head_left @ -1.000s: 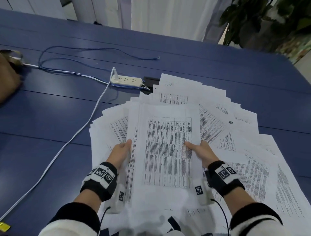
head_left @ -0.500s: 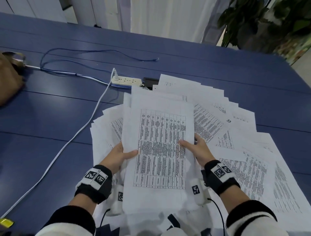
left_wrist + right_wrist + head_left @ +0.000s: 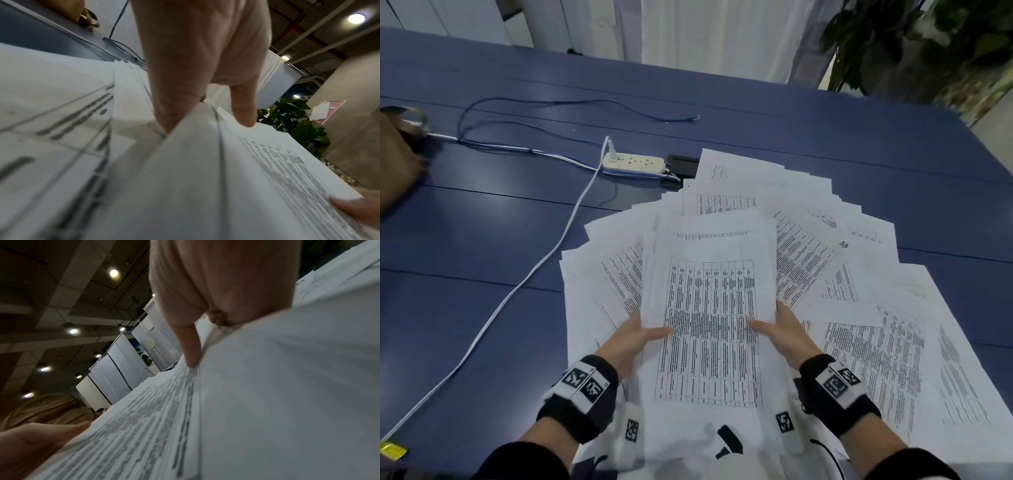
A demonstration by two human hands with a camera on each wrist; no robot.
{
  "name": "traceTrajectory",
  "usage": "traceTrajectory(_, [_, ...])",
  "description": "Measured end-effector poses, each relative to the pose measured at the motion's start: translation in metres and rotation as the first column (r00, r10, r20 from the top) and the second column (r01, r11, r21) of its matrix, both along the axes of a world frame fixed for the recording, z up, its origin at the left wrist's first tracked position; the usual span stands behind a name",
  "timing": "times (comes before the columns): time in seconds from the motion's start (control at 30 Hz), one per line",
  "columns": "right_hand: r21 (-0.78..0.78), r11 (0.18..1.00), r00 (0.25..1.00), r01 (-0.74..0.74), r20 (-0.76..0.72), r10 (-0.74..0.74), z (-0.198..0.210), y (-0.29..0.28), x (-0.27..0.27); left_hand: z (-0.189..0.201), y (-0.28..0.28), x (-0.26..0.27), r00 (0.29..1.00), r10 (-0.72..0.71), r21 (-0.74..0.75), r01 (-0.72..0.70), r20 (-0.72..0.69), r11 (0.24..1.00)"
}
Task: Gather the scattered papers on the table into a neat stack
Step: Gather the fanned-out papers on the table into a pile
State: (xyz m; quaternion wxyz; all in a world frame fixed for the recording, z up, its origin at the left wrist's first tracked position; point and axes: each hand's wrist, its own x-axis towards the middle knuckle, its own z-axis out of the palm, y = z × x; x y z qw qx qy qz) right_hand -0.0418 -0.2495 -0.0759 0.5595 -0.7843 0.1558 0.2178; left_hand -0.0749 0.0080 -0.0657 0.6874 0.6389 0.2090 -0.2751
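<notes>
Step in hand: a partial stack [image 3: 709, 329] of printed sheets is held up over the spread while its edges are squared.
Left hand [image 3: 635, 337]: the left edge of the stack is pinched, thumb laid on the top sheet, fingers hidden beneath.
Right hand [image 3: 782, 334]: the right edge is gripped the same way, thumb on top, fingers underneath.
Stack position: near the middle of the counter [image 3: 482, 240], close to the person, above the loose papers [image 3: 859, 308] fanned out to the far side and the right.
Doing it well: the stack is best kept loosely held and tapped on its near edge so that the sheets slide level; a hard pinch is judged likely to lock the offsets seen along the far edge.
Still to gather: many sheets lie overlapped on the right and the far side, so the task is judged well short of done.
Containers: none is seen; a power strip [image 3: 634, 163] and its white cable [image 3: 517, 291] lie far left of the papers.
</notes>
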Motion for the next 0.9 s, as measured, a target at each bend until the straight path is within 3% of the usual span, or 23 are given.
traceTrajectory(0.1, [0.043,0.994,0.993,0.101,0.049,-0.103,0.003,-0.001,0.005,0.003,-0.005,0.008,0.999,0.023,0.014,-0.024,0.038,1.000])
traceTrajectory(0.23, [0.096,0.988,0.985,0.118,0.118,-0.129,0.025,-0.002,0.026,0.014,-0.007,0.034,0.977,0.124,0.170,-0.154,0.176,0.973])
traceTrajectory(0.33, [-0.140,0.949,0.955,0.284,0.129,-0.267,0.027,-0.028,0.049,0.019,0.013,0.056,0.949,0.197,0.227,-0.254,0.246,0.940])
traceTrajectory(0.4, [-0.404,0.820,0.911,0.405,0.103,-0.400,0.024,-0.054,0.058,0.019,0.027,0.066,0.937,0.227,0.236,-0.292,0.266,0.927])
traceTrajectory(0.47, [-0.622,0.699,0.897,0.353,0.011,-0.443,0.023,-0.077,0.061,0.016,0.035,0.070,0.940,0.226,0.229,-0.286,0.254,0.931])
traceTrajectory(0.57, [-0.728,0.639,0.897,0.249,-0.076,-0.436,0.016,-0.101,0.066,0.008,0.038,0.074,0.946,0.235,0.212,-0.283,0.225,0.936])
traceTrajectory(0.8, [-0.748,0.628,0.905,0.216,-0.087,-0.416,0.013,-0.116,0.089,-0.009,0.027,0.096,0.961,0.209,0.251,-0.251,0.182,0.935])
traceTrajectory(0.9, [-0.673,0.705,0.930,0.222,-0.070,-0.360,0.007,-0.123,0.100,-0.012,0.021,0.102,0.963,0.207,0.251,-0.246,0.174,0.936])
